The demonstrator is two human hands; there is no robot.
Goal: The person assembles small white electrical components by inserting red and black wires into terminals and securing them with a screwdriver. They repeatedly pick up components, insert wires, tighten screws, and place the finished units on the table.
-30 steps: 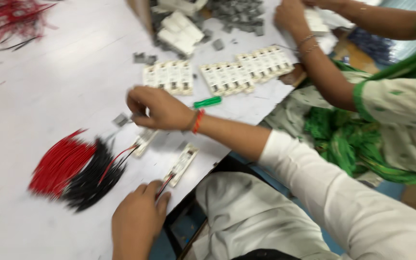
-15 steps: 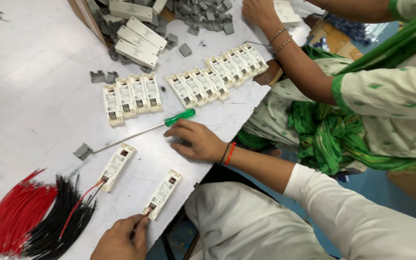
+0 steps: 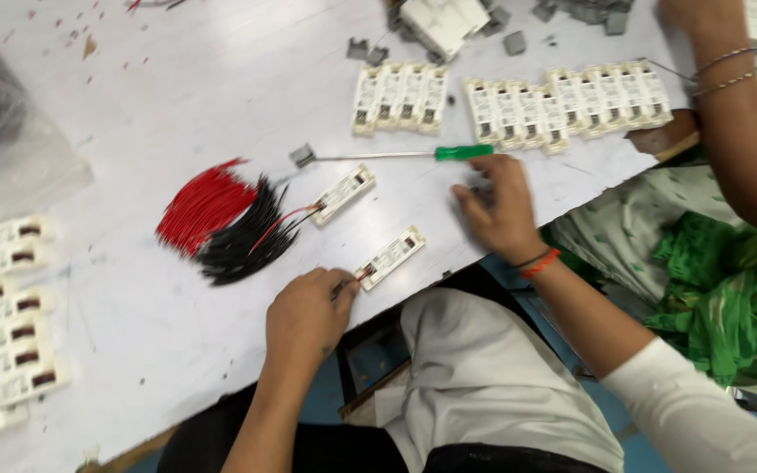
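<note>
My left hand [image 3: 307,315] rests at the table's near edge, its fingers pinched on the wire end of a small white rectangular module [image 3: 391,257]. My right hand [image 3: 499,207] lies fingers-down on the table just below the green handle of a screwdriver [image 3: 427,154]; whether it holds something small is unclear. A second white module [image 3: 342,194] with red and black wires attached lies between the screwdriver and a bundle of red wires [image 3: 205,204] and black wires [image 3: 243,238].
Rows of white modules [image 3: 400,96] [image 3: 569,99] line the far side, with grey clips [image 3: 513,41] scattered beyond. More modules [image 3: 12,326] are stacked at the left. Another person's arm with bangles [image 3: 729,105] reaches in at the right.
The view has shifted, so everything sits further right and lower in frame. My right hand has slid off the screwdriver's handle toward the table edge. My left hand still pinches the module's wire end.
</note>
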